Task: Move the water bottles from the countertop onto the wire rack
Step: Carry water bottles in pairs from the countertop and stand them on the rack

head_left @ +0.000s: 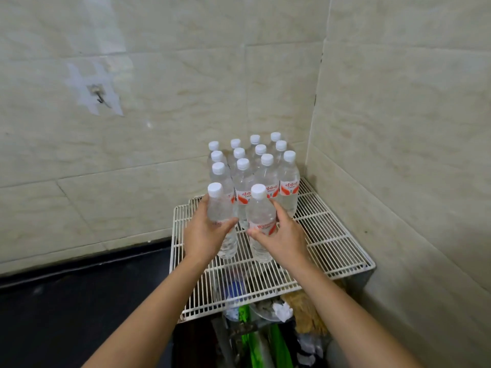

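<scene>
Left hand (206, 232) gripping clear white-capped plastic water bottle (221, 211); right hand (281, 235) gripping second bottle (260, 216), both standing on white wire rack (332, 243)

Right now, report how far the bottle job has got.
Done: twelve bottles stand packed at the back of the wire rack. In hand: the left hand grips one bottle and the right hand a second bottle, both upright in front of that block; whether they are set down is unclear. Left: release these two; the countertop in view shows no more bottles.

Fourteen water bottles (289, 187), one wire rack (332, 240)
</scene>
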Motion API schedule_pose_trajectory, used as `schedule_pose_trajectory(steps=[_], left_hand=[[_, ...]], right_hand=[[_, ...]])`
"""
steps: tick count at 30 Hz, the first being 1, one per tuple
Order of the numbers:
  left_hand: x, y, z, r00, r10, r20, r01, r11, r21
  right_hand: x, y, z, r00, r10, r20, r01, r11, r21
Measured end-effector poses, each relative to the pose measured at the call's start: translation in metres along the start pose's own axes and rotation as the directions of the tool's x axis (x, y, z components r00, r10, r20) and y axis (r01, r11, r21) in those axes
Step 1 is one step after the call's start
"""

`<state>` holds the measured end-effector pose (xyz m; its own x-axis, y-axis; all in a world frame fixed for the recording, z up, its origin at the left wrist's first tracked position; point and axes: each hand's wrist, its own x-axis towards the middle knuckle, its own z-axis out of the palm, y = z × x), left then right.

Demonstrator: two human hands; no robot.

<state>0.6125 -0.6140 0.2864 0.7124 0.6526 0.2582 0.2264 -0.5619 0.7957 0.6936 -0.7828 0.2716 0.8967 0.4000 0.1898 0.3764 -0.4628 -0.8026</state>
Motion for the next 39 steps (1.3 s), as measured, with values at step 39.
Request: schedule_pose_trajectory(steps=[39], left_hand=[[-0.025, -0.071, -0.023, 0.975, 0.111, 0.192, -0.197, 0.832, 0.518]], right_hand=[[0.003, 0.031, 0.049, 0.976, -0.217, -0.026, 0.201, 0.937, -0.287]])
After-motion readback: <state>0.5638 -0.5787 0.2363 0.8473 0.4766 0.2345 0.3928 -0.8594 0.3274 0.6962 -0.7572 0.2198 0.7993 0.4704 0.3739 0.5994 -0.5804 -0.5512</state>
